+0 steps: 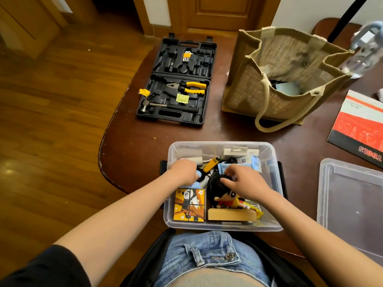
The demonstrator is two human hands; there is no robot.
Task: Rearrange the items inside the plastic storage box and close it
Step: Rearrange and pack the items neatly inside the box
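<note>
A clear plastic storage box [275, 162] stands open at the table's near edge, full of small items. Its clear lid [350, 204] lies flat to the right. Both hands reach into the box. My left hand [183, 169] is curled down over items at the box's left, its fingers hidden among them. My right hand [244, 181] holds a bundle of black cable [215, 183] above a cartoon doll [227, 198]. A panda picture block [189, 205] and a wooden block [231, 214] lie at the near side. White cartons [240, 153] and a yellow tool [210, 164] sit at the far side.
An open black tool case [176, 79] with pliers and a hammer lies at the far left of the dark table [134, 146]. A jute bag [279, 75] stands far right beside a water bottle [364, 48]. A red tool booklet [360, 129] lies right. Wooden floor lies left.
</note>
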